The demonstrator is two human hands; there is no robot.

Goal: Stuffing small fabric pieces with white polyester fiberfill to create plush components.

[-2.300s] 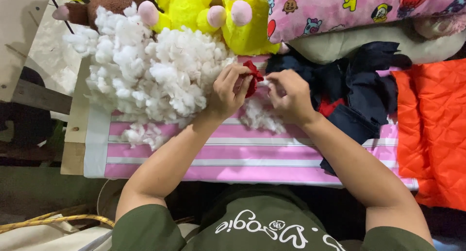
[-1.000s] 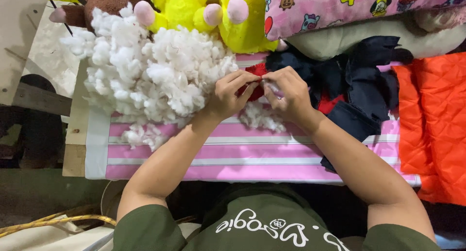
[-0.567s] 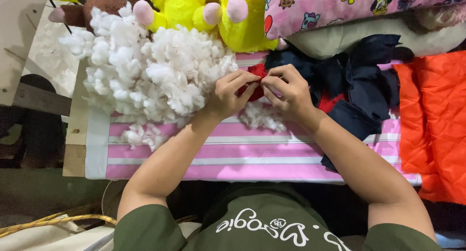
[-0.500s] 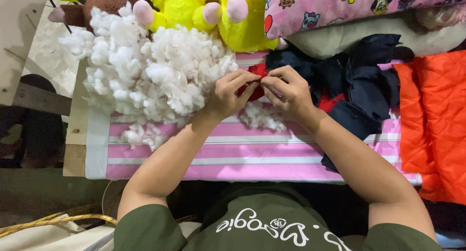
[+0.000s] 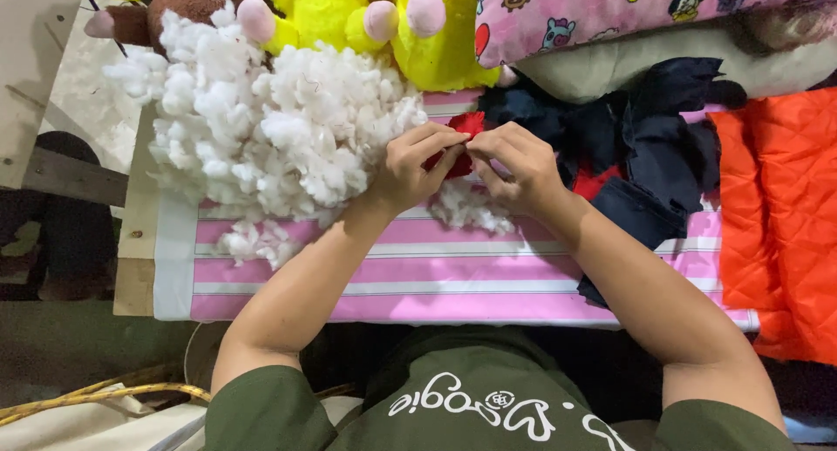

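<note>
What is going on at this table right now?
A person holds a small red fabric piece between both hands, left hand and right hand pinched together over a pink striped cloth. A big pile of white stuffing lies beside the left hand. Dark fabric scraps and an orange quilted cloth lie to the right, yellow plush toys behind.

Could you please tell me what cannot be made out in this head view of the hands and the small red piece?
- Red piece: mostly covered by the left hand and right hand; its shape is unclear.
- Yellow plush toy and brown plush toy: cut off by the top edge.
- Orange quilted fabric: cut off by the right edge.
- Fingertips: tucked together, so the grip is hidden.
</note>
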